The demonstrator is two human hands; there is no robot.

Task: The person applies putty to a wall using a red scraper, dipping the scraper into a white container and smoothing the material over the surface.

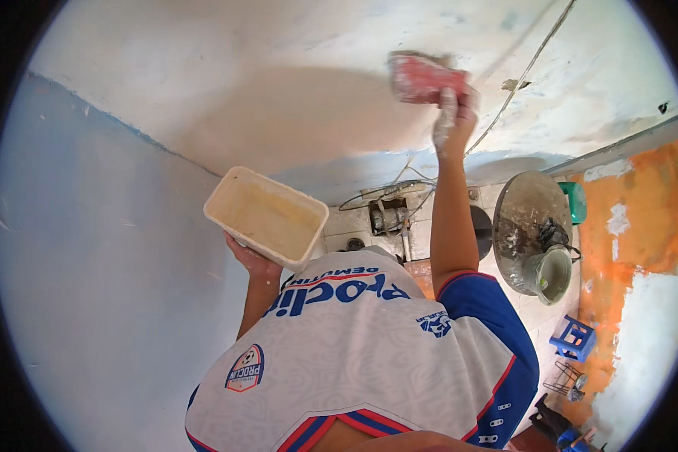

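My left hand (252, 260) is closed on a pale rectangular plastic tub (264, 215), held out at waist height with a thin cream-coloured residue across its inside. Raised higher, my right hand (457, 120) grips a red, white-smeared flat tool (429, 75), slightly blurred, against or just off the patchy white wall (301, 105). White material coats the thumb and back of that hand. A grey cable (531, 60) runs along the wall to the right of the tool, near a small chipped patch.
Below are a tiled floor (346, 218), a small pump with pipes (388, 218), a round stained table (526, 211) bearing a bucket (550, 275), a blue stool (574, 337) and a green container (576, 202). A blue wall stands left, a patched orange wall right. Another person (565, 429) shows at lower right.
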